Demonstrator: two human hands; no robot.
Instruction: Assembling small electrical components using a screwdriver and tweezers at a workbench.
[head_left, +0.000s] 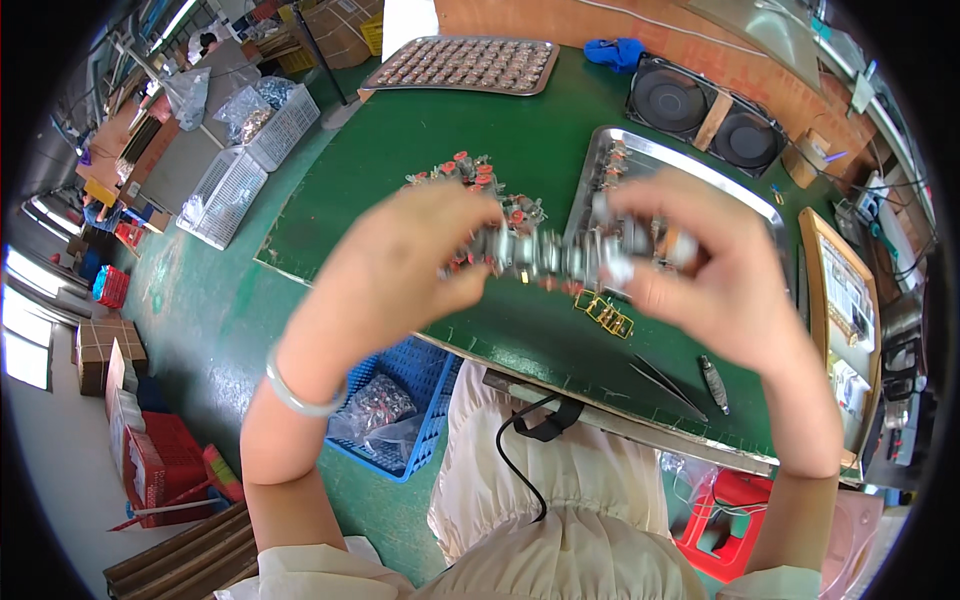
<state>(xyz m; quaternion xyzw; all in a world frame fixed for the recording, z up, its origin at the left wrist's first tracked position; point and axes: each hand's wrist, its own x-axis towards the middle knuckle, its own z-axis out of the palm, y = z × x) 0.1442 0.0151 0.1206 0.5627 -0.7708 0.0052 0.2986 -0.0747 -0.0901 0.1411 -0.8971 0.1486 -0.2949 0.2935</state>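
Silvery row of blurred metal parts point(548, 256) spans left to right, ends grasped by left hand point(392, 258) and right hand point(738, 272).

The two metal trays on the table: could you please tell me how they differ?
The far tray holds close rows of small parts; the near tray shows a bare stretch. The far tray is unobstructed; the near tray is partly hidden by the right hand. Both have raised rims.
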